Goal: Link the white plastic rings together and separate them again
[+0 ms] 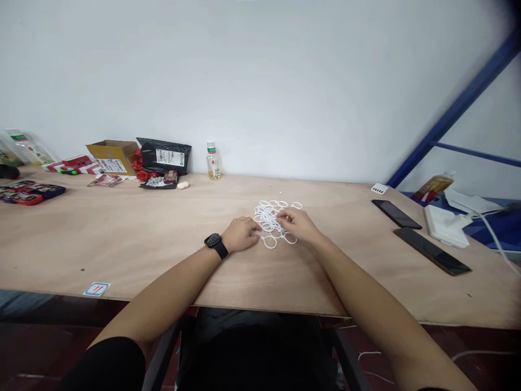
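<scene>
A loose pile of small white rings (273, 213) lies on the plywood table (122, 239), a little beyond the middle. My left hand (241, 233), with a black watch on its wrist, rests at the pile's left edge with its fingers curled against the rings. My right hand (296, 224) sits on the pile's right side, fingers pinched together among the rings. What each hand grips is too small to make out. A few single rings lie apart near the hands.
Two dark phones (396, 213) (432, 251) and a white power strip (444, 225) lie at the right. A small bottle (213, 161), a black bag (165, 156), a cardboard box (112, 156) and red packets stand along the back left. A blue metal frame (456, 108) rises at right.
</scene>
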`<state>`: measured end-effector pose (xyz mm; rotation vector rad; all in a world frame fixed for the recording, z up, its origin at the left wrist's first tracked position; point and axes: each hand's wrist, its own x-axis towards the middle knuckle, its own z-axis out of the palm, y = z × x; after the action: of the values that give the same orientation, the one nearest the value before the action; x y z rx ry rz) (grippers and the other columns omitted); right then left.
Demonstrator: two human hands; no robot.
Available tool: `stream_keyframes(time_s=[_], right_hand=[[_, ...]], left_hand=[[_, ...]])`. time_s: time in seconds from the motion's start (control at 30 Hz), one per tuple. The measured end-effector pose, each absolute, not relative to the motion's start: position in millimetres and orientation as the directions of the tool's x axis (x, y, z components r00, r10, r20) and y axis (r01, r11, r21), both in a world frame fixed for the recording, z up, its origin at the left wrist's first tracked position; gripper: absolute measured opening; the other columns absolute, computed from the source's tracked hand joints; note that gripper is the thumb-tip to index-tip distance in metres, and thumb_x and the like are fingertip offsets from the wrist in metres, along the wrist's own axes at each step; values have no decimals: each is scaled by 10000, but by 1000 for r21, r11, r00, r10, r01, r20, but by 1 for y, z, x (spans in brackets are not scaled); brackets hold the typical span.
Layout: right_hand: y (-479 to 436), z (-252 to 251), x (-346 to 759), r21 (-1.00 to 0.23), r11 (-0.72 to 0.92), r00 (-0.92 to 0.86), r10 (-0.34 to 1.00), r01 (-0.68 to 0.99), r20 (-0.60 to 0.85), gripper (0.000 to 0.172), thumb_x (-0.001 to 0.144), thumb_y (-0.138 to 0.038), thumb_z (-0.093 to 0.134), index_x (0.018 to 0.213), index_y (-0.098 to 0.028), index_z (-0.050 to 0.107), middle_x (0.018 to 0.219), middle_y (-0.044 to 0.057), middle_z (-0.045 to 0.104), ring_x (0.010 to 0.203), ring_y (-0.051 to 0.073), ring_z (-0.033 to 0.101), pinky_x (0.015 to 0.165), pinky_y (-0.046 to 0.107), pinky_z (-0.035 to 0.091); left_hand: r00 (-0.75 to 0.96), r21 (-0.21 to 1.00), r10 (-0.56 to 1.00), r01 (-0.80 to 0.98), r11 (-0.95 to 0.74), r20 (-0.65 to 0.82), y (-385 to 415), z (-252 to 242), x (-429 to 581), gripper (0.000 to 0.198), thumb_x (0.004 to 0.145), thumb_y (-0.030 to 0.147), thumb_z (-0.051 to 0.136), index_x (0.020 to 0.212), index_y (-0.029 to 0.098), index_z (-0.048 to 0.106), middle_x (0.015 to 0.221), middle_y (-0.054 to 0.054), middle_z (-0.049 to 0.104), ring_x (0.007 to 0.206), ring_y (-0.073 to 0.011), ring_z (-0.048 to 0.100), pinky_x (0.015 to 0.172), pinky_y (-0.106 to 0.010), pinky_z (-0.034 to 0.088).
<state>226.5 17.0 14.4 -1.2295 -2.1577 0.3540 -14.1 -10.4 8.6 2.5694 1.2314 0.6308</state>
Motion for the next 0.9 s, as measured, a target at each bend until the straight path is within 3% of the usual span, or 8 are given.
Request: stream_keyframes(time_s=[0.1,0.23,0.37,0.53,0.67,0.9], right_hand=[[-7,21,206,-405,653,-593,755,640,280,130,806,-303,625,877,-220,696,851,24,698,776,173,613,674,265,424],[-25,20,192,-317,673,-645,736,668,203,105,772,-304,677,849,-235,691,849,34,696,761,191,612,624,263,393],[-25,17,187,-370,650,-625,754,664,201,44,796,-224,642,798,-231,685,819,24,705,749,183,625,635,260,401],[-20,20,185,-487,615,-524,787,620,327,174,846,-174,561,931,-229,703,925,27,727,841,181,642,747,288,443],[-20,21,183,-581,561,-384,827,589,410,189,848,-202,567,966,-231,711,883,20,729,764,161,634,703,271,453],[-25,22,181,-583,592,-412,806,557,424,181,861,-245,567,947,-229,725,749,2,702,618,132,574,607,244,416]], left_hand=[[605,345,748,665,-663,271,-12,6,-14,244,773,256,599,988,245,714,989,-58,675,963,-231,595,917,-375,436],[624,370,730,631,-681,278,-12,5,-14,155,812,284,585,875,259,725,924,-39,675,933,-211,596,902,-357,437],[615,386,733,625,-678,291,-10,6,-14,148,820,247,562,825,238,709,897,-22,694,906,-188,615,891,-332,442],[550,537,780,579,-614,298,-9,8,-14,219,840,216,496,897,206,707,843,-7,705,786,-151,621,772,-269,470],[493,687,808,466,-557,321,-11,10,-12,234,860,277,494,861,164,700,807,-17,695,751,-144,605,711,-244,477],[455,696,811,443,-564,368,-12,11,-12,220,857,277,518,795,159,692,797,-20,695,760,-147,611,737,-249,485]])
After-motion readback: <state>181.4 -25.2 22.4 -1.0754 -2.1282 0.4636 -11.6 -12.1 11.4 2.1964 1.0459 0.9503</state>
